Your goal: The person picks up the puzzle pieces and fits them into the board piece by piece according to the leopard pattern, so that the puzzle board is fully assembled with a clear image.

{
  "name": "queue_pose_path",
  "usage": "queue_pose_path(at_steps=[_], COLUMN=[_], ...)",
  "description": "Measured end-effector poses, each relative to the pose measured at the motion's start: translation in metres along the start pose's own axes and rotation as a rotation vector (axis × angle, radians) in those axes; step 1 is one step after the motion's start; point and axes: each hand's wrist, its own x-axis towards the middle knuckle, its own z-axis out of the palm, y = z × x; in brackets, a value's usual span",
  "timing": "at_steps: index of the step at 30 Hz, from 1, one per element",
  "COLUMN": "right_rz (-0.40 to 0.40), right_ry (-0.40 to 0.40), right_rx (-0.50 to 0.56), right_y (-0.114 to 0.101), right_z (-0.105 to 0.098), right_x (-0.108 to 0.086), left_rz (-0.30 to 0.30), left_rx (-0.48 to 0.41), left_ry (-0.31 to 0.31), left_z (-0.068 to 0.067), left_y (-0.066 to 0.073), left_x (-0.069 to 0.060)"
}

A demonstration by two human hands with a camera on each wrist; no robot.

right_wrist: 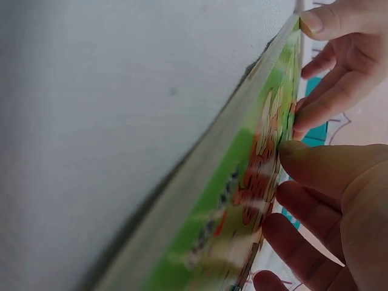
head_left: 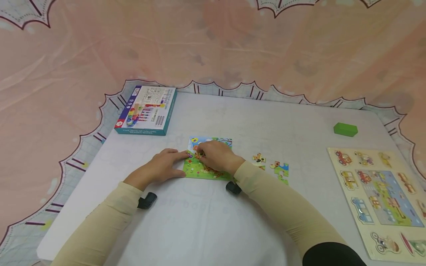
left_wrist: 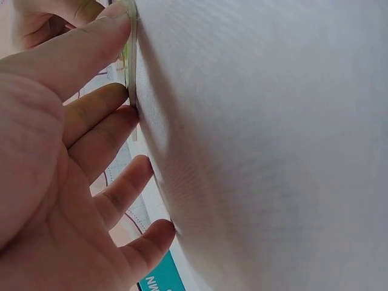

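In the head view a colourful jigsaw puzzle (head_left: 213, 176) in a flat tray lies near the middle of the white table. My left hand (head_left: 163, 164) rests at its left edge, thumb and fingers spread; in the left wrist view the thumb and two fingertips touch the tray's edge (left_wrist: 133, 66). Over the puzzle my right hand (head_left: 217, 155) is bent down. Its thumb and fingertips touch the picture surface (right_wrist: 257, 176) in the right wrist view; whether a piece is between them is hidden. Loose puzzle pieces (head_left: 283, 169) lie right of the tray, partly behind the right forearm.
At the back left is a flat toy box (head_left: 146, 111). A green block (head_left: 345, 129) sits at the far right, above a cream puzzle board (head_left: 349, 199) with vehicle pictures. A patterned cloth (head_left: 213, 44) hangs or lies beyond the table's edge.
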Motion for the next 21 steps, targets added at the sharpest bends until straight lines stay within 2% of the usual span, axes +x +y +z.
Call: queue_pose_path(at_steps=[21], right_rz=[0.003], right_ry=[-0.016], right_rx=[0.066], right_y=[0.0043], right_z=[-0.0001], right_x=[-0.0031], left_rz=[0.009], left_rx=[-0.003], left_ry=[0.0], left_z=[0.0002], left_y=[-0.0003], left_x=[-0.0005])
